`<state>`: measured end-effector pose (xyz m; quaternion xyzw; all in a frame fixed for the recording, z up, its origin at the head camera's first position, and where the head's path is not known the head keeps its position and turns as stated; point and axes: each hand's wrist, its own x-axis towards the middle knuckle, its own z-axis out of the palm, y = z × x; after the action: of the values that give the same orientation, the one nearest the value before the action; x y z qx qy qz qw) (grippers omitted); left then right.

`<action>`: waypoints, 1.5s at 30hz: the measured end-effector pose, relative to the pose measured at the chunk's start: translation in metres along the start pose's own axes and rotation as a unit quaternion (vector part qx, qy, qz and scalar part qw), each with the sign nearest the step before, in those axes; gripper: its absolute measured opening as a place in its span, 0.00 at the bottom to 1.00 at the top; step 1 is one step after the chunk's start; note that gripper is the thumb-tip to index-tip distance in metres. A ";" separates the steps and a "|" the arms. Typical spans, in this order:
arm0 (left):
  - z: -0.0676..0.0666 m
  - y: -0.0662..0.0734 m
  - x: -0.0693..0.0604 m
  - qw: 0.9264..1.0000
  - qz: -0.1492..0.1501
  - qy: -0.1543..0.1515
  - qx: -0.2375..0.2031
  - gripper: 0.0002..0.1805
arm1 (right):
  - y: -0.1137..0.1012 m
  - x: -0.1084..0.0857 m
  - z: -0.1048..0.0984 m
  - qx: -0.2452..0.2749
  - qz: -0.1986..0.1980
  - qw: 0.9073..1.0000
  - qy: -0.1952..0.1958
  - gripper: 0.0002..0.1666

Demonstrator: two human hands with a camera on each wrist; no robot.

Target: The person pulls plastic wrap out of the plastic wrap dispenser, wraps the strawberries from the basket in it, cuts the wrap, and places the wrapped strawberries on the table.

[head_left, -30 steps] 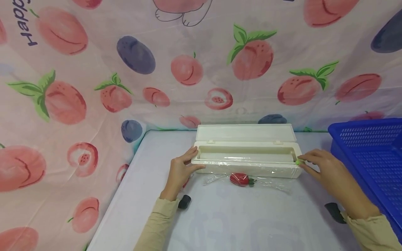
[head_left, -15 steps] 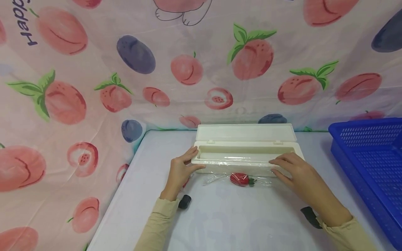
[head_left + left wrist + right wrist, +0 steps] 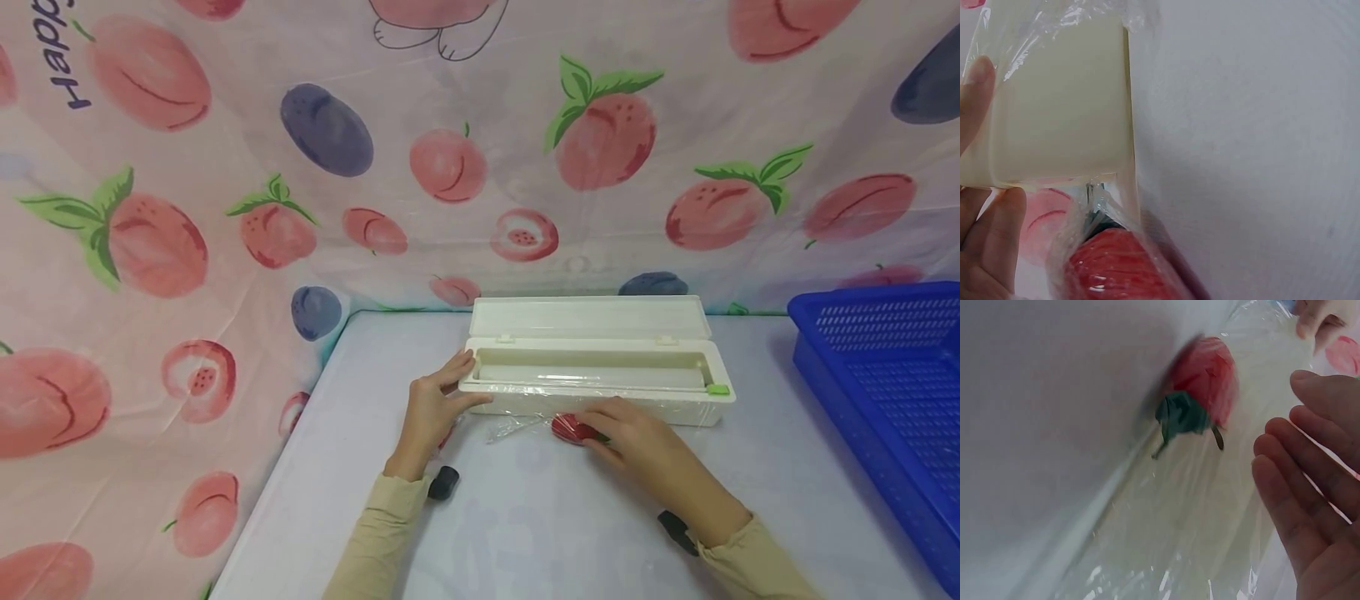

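A white cling film dispenser [image 3: 540, 405] lies across the table with its lid [image 3: 588, 317] raised and a green slide cutter [image 3: 717, 390] at its right end. My left hand [image 3: 435, 407] grips its left end, thumb on the front. Clear film [image 3: 1179, 506] hangs down the front. A toy strawberry [image 3: 568, 429] with green leaves lies there under or in film. My right hand [image 3: 637, 442] is just right of the strawberry, partly covering it; its fingers are extended in the right wrist view. Beside my left hand is another film-wrapped red object [image 3: 1116, 269] with a green top.
A blue plastic basket [image 3: 855, 433] stands on the right side of the table [image 3: 525, 533]. Behind the dispenser hangs a peach-patterned cloth [image 3: 450, 100], which also covers the left side.
My right hand has let go of the slide cutter at the dispenser's right end and moved left and down to the strawberry. My left hand has stayed on the dispenser.
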<state>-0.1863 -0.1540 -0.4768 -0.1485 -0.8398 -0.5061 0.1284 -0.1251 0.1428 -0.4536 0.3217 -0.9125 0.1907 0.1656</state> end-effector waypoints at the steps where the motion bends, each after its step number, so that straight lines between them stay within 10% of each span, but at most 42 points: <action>1: 0.000 0.000 0.000 1.000 0.002 0.001 0.000 0.36 | -0.001 0.000 0.003 0.000 0.001 1.000 -0.002 0.22; 30: 0.000 0.005 -0.004 1.000 -0.012 0.017 -0.020 0.35 | -0.008 0.002 0.029 -0.024 0.019 0.999 -0.010 0.28; 45: -0.003 0.009 -0.003 0.999 -0.028 -0.033 0.025 0.38 | -0.007 0.001 0.022 -0.024 0.025 0.998 -0.060 0.20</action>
<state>-0.1799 -0.1532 -0.4687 -0.1383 -0.8597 -0.4834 0.0902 -0.1251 0.1277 -0.4707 0.3053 -0.9331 0.1530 0.1130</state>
